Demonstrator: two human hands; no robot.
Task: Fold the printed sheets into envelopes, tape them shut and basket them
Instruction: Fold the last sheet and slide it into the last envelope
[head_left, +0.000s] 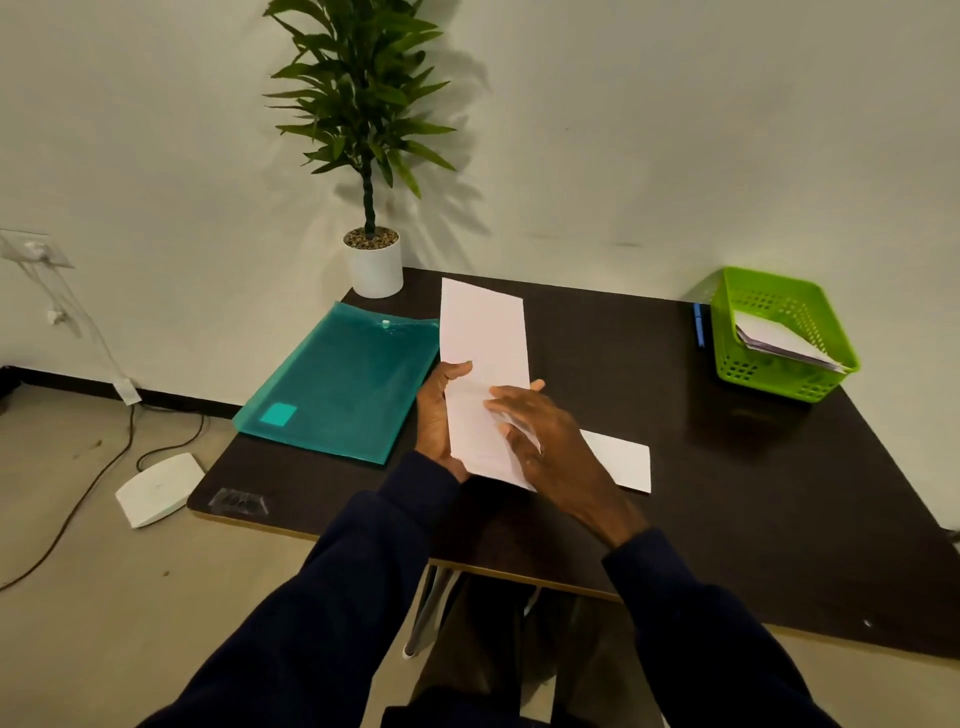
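A long folded sheet (485, 358) stands nearly upright over the dark table (623, 364), held in both hands. The left hand (436, 415) grips its lower left edge, thumb across the front and fingers behind. The right hand (545, 441) lies flat on the sheet's lower half, fingers spread wide and pressing on the paper; a faint crease crosses the sheet just above those fingers. Faint print shows on the lower half of the sheet, too blurred to read.

Taking the sheet as the landmark: a teal folder (337, 384) lies flat just to its left, with a snap button at its far edge and a lighter square label near its near corner; no writing on the label can be made out. Behind the sheet and to the left stands a plant (363, 104) in a white pot (376, 267) at the table's far corner. To the lower right, partly hidden by the right hand, a white paper (621, 460) lies flat on the table. Well to the right sits a green basket (779, 374) holding folded papers (779, 340), with a blue pen (698, 325) just beside its left wall. A clear strip (239, 501) lies on the table's near left corner.
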